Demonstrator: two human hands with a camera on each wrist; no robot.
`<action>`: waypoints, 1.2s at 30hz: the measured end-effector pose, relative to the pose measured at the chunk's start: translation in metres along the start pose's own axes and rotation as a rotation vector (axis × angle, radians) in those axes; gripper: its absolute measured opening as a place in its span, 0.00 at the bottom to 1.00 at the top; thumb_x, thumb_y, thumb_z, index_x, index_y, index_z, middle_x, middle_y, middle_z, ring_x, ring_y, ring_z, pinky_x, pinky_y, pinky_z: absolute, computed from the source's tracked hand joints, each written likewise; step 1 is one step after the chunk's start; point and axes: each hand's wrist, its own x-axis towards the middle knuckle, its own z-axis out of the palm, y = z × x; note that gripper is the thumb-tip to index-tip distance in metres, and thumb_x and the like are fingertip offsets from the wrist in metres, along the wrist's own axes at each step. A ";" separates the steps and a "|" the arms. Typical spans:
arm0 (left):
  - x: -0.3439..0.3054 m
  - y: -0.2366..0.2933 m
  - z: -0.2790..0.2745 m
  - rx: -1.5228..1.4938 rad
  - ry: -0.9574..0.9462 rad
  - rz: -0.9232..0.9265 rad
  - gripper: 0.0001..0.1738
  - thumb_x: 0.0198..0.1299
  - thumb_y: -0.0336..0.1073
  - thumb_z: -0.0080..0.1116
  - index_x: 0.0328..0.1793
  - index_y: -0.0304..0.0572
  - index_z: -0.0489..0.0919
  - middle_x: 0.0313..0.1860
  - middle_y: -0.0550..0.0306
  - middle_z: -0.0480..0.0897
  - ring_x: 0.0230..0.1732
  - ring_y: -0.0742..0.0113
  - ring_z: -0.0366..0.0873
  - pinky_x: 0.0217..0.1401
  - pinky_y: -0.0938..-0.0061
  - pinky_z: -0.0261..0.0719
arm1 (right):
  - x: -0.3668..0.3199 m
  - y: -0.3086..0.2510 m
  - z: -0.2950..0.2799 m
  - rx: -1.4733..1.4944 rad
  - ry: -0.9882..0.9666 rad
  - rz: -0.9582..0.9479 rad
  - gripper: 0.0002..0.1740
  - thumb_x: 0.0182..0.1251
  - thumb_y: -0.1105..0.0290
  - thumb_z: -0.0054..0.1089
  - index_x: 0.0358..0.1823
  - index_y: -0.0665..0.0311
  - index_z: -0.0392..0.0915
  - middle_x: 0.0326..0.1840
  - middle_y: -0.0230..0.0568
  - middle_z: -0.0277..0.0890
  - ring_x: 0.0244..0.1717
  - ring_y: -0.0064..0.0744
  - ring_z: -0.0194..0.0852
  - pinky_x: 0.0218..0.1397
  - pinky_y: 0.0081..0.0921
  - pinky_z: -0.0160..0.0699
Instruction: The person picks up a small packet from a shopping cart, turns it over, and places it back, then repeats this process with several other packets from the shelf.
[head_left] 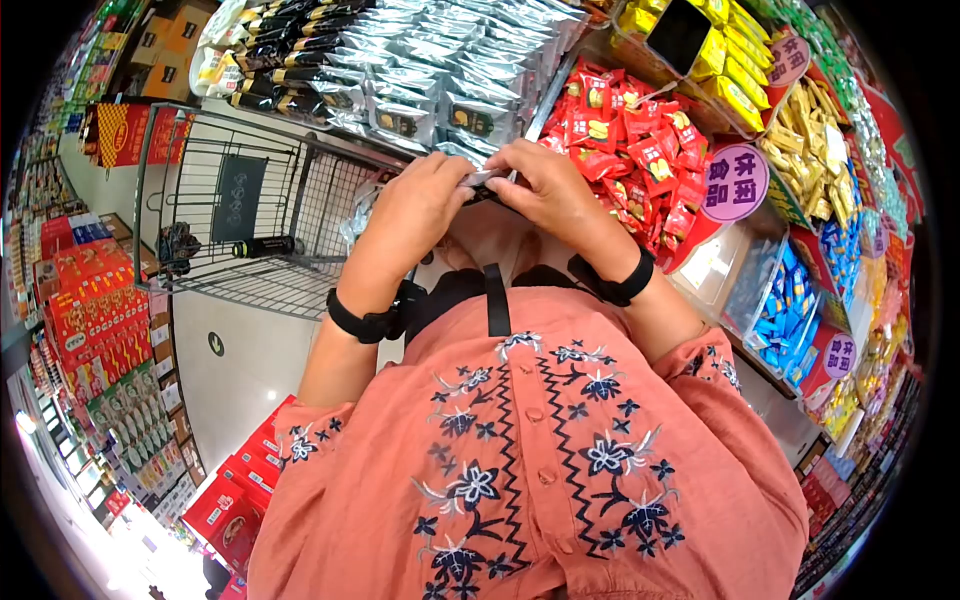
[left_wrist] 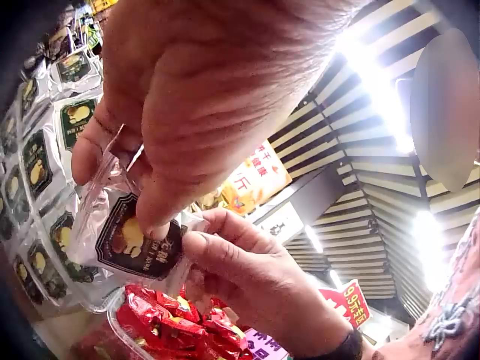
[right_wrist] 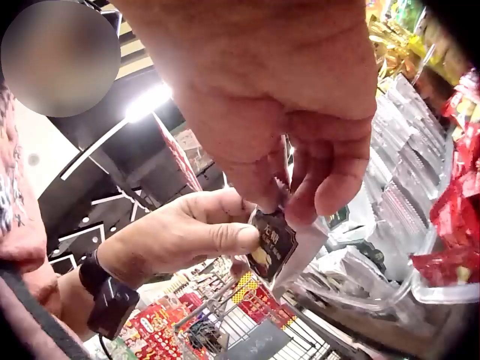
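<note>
In front of my chest, both hands hold one small snack packet (left_wrist: 133, 238), silver and clear with a dark label showing pale round pieces and Chinese characters. My left hand (head_left: 418, 207) pinches one side of it, the thumb lying on the label in the left wrist view. My right hand (head_left: 550, 188) grips the opposite side between thumb and fingers. Seen from the right wrist, the left thumb and right fingertips sit close together at the label's edge. Just beyond the hands lies a display of matching silver packets (head_left: 435, 75) in rows.
A wire shopping cart (head_left: 215, 270) stands at left with a dark bottle (head_left: 264, 246) inside. Red snack packets (head_left: 640, 140) fill a bin on the right, near yellow packets (head_left: 735, 95) and blue packets (head_left: 790, 310). Red boxes (head_left: 235, 500) are stacked at lower left.
</note>
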 end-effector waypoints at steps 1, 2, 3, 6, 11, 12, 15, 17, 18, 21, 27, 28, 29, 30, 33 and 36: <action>0.001 -0.002 0.002 -0.004 0.014 0.013 0.13 0.67 0.32 0.65 0.56 0.41 0.81 0.46 0.49 0.83 0.46 0.43 0.82 0.48 0.55 0.80 | -0.001 0.001 0.002 -0.021 0.012 0.011 0.11 0.66 0.71 0.68 0.47 0.66 0.81 0.41 0.47 0.80 0.38 0.45 0.83 0.42 0.35 0.81; 0.001 -0.004 0.003 -0.008 0.026 0.026 0.13 0.66 0.32 0.65 0.55 0.41 0.81 0.45 0.48 0.83 0.46 0.43 0.82 0.47 0.55 0.80 | -0.002 0.001 0.004 -0.009 0.011 0.013 0.11 0.66 0.71 0.68 0.47 0.66 0.82 0.40 0.47 0.80 0.38 0.45 0.83 0.42 0.36 0.81; 0.001 -0.005 0.004 -0.018 0.033 0.035 0.13 0.66 0.32 0.65 0.55 0.40 0.81 0.45 0.48 0.83 0.46 0.43 0.82 0.47 0.55 0.80 | -0.004 0.001 0.005 0.002 0.013 0.015 0.11 0.66 0.71 0.68 0.47 0.66 0.82 0.40 0.47 0.80 0.39 0.45 0.83 0.42 0.36 0.81; 0.002 -0.006 0.004 -0.040 0.039 0.056 0.13 0.65 0.31 0.66 0.55 0.39 0.82 0.44 0.47 0.83 0.46 0.44 0.82 0.47 0.57 0.80 | -0.003 -0.001 0.005 0.042 0.033 0.028 0.10 0.67 0.71 0.67 0.46 0.66 0.82 0.38 0.47 0.80 0.38 0.45 0.83 0.42 0.36 0.80; 0.005 -0.014 0.000 -0.193 0.062 0.013 0.15 0.67 0.35 0.66 0.58 0.44 0.82 0.45 0.49 0.84 0.49 0.46 0.83 0.51 0.57 0.81 | -0.004 0.011 0.004 0.147 0.031 0.093 0.09 0.73 0.71 0.67 0.48 0.67 0.82 0.36 0.35 0.78 0.35 0.25 0.78 0.38 0.26 0.77; 0.008 -0.017 -0.006 -0.164 0.121 -0.019 0.15 0.67 0.35 0.66 0.59 0.44 0.82 0.45 0.49 0.84 0.48 0.46 0.83 0.50 0.58 0.82 | -0.005 0.013 0.003 0.164 0.058 0.117 0.08 0.73 0.71 0.67 0.48 0.67 0.82 0.36 0.34 0.78 0.34 0.23 0.78 0.37 0.25 0.77; 0.018 -0.038 -0.018 -0.120 0.306 -0.051 0.15 0.70 0.34 0.65 0.62 0.46 0.82 0.45 0.48 0.84 0.42 0.45 0.83 0.45 0.60 0.83 | -0.008 0.022 0.002 0.163 0.214 0.180 0.05 0.76 0.72 0.64 0.43 0.67 0.80 0.33 0.29 0.77 0.31 0.16 0.76 0.34 0.19 0.76; 0.024 -0.052 -0.017 -0.036 0.300 -0.041 0.16 0.70 0.33 0.63 0.62 0.48 0.82 0.44 0.48 0.83 0.42 0.44 0.83 0.45 0.59 0.82 | -0.005 0.015 0.001 0.204 0.334 0.225 0.05 0.72 0.74 0.66 0.41 0.68 0.80 0.33 0.38 0.77 0.30 0.28 0.76 0.35 0.27 0.75; 0.026 -0.055 -0.016 -0.024 0.288 -0.042 0.16 0.71 0.31 0.63 0.63 0.48 0.82 0.44 0.49 0.83 0.41 0.49 0.82 0.45 0.62 0.82 | -0.004 0.017 0.003 0.215 0.352 0.225 0.05 0.73 0.74 0.66 0.42 0.68 0.80 0.33 0.38 0.77 0.30 0.27 0.76 0.34 0.27 0.75; 0.031 -0.059 -0.010 -0.002 0.263 -0.042 0.17 0.72 0.29 0.61 0.65 0.46 0.83 0.44 0.51 0.83 0.41 0.60 0.82 0.47 0.70 0.80 | -0.002 0.022 0.011 0.259 0.389 0.236 0.05 0.73 0.74 0.66 0.43 0.69 0.79 0.33 0.38 0.77 0.30 0.26 0.77 0.34 0.27 0.75; 0.033 -0.061 -0.004 0.000 0.258 -0.071 0.15 0.72 0.30 0.60 0.63 0.45 0.83 0.48 0.50 0.84 0.44 0.57 0.84 0.48 0.69 0.81 | 0.009 0.026 0.023 0.136 0.363 0.173 0.05 0.76 0.75 0.64 0.45 0.68 0.78 0.35 0.31 0.77 0.33 0.18 0.81 0.35 0.19 0.79; 0.032 -0.064 -0.002 -0.013 0.266 -0.066 0.15 0.72 0.29 0.60 0.63 0.44 0.83 0.48 0.50 0.84 0.44 0.57 0.84 0.48 0.69 0.81 | 0.011 0.030 0.026 0.091 0.369 0.147 0.05 0.76 0.75 0.64 0.45 0.69 0.78 0.35 0.32 0.77 0.33 0.19 0.82 0.35 0.19 0.79; 0.033 -0.065 -0.001 -0.024 0.276 -0.060 0.15 0.72 0.29 0.60 0.63 0.44 0.83 0.48 0.50 0.84 0.44 0.57 0.84 0.48 0.69 0.81 | 0.014 0.032 0.028 0.045 0.374 0.120 0.05 0.76 0.75 0.64 0.45 0.69 0.78 0.36 0.32 0.77 0.32 0.19 0.82 0.35 0.20 0.79; 0.033 -0.066 -0.001 -0.028 0.269 -0.066 0.15 0.72 0.29 0.60 0.62 0.44 0.83 0.48 0.50 0.84 0.44 0.57 0.84 0.49 0.69 0.81 | 0.016 0.032 0.029 0.047 0.383 0.121 0.06 0.74 0.74 0.65 0.44 0.68 0.78 0.37 0.38 0.77 0.35 0.30 0.81 0.37 0.26 0.79; 0.033 -0.066 -0.001 -0.053 0.269 -0.071 0.14 0.72 0.30 0.60 0.62 0.44 0.82 0.48 0.49 0.84 0.44 0.53 0.84 0.49 0.66 0.82 | 0.021 0.029 0.035 0.040 0.390 0.126 0.07 0.71 0.71 0.66 0.44 0.66 0.78 0.39 0.47 0.79 0.40 0.51 0.80 0.43 0.39 0.78; 0.034 -0.069 0.002 -0.091 0.299 -0.055 0.13 0.72 0.32 0.60 0.60 0.48 0.82 0.48 0.47 0.84 0.46 0.43 0.85 0.48 0.58 0.83 | 0.023 0.028 0.037 0.011 0.371 0.128 0.07 0.71 0.70 0.65 0.44 0.66 0.78 0.39 0.47 0.79 0.41 0.52 0.80 0.43 0.40 0.78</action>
